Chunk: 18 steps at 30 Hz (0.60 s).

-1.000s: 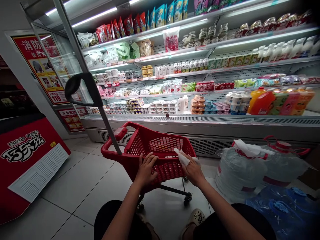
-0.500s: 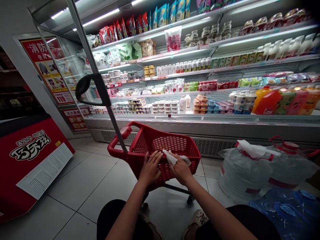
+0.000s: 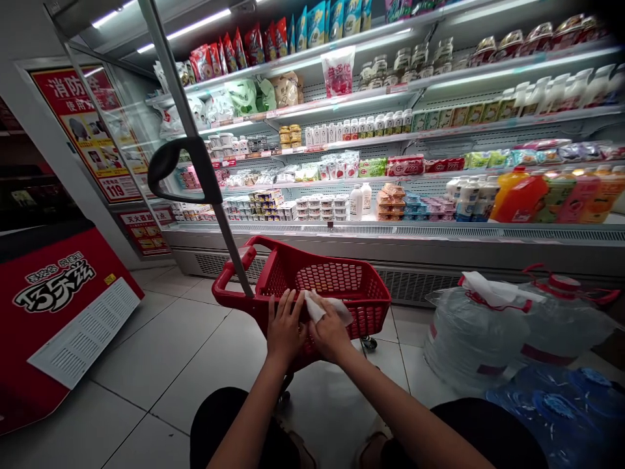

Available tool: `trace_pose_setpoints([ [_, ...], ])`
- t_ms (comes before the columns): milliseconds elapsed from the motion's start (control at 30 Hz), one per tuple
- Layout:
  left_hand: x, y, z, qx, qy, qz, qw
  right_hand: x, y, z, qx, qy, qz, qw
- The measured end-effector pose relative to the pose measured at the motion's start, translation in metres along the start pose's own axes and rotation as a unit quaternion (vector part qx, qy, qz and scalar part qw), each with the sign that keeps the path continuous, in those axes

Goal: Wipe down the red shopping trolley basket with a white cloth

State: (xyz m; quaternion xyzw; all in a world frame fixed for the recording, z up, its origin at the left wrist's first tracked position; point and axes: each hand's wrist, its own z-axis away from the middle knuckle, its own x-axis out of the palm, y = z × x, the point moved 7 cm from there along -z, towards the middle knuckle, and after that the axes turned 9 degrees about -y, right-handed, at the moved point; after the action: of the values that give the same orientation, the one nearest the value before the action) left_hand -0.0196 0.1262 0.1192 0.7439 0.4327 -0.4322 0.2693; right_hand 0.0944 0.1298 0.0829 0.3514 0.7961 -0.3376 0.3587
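A red plastic shopping cart (image 3: 374, 315) with a latticed basket stands side-on in front of me. My left hand (image 3: 284, 327) lies on its near side, fingers stretched out and spread toward the rim. Just to the right, my right hand (image 3: 331, 333) presses a white wipe (image 3: 343, 312) against the same side near the rim. Part of the wipe is hidden under the fingers, and one end sticks out to the right. A grey pole with a black loop handle (image 3: 208, 170) rises from the cart's left end.
A lit dairy cooler (image 3: 439, 244) with bottles, cups and bags runs behind the cart. Bagged water jugs (image 3: 476, 335) and blue-tinted bottles (image 3: 556, 407) stand on the floor at right. A red chest freezer (image 3: 63, 312) is at left. My knees flank the cart's near side.
My right hand has slid left along the basket's side with the wipe, closer to my left hand, which has shifted slightly left. A cart wheel now appears higher in the view.
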Motion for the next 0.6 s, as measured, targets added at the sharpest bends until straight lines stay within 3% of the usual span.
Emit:
trace_pose_setpoints([
  [100,-0.001,-0.001,0.0,-0.002,0.011,-0.001,1.0,0.001,-0.022,-0.007,-0.033,-0.002,-0.019,0.999],
  [200,-0.001,-0.003,0.001,0.004,0.012,-0.003,1.0,-0.005,-0.006,0.002,-0.047,-0.014,-0.016,0.999],
  [500,0.006,-0.003,0.001,0.014,-0.006,-0.016,1.0,-0.041,0.16,0.072,0.141,-0.013,0.079,0.987],
  [600,0.006,-0.002,0.0,0.013,-0.005,-0.015,1.0,-0.048,0.184,0.082,0.193,-0.011,0.104,0.976],
])
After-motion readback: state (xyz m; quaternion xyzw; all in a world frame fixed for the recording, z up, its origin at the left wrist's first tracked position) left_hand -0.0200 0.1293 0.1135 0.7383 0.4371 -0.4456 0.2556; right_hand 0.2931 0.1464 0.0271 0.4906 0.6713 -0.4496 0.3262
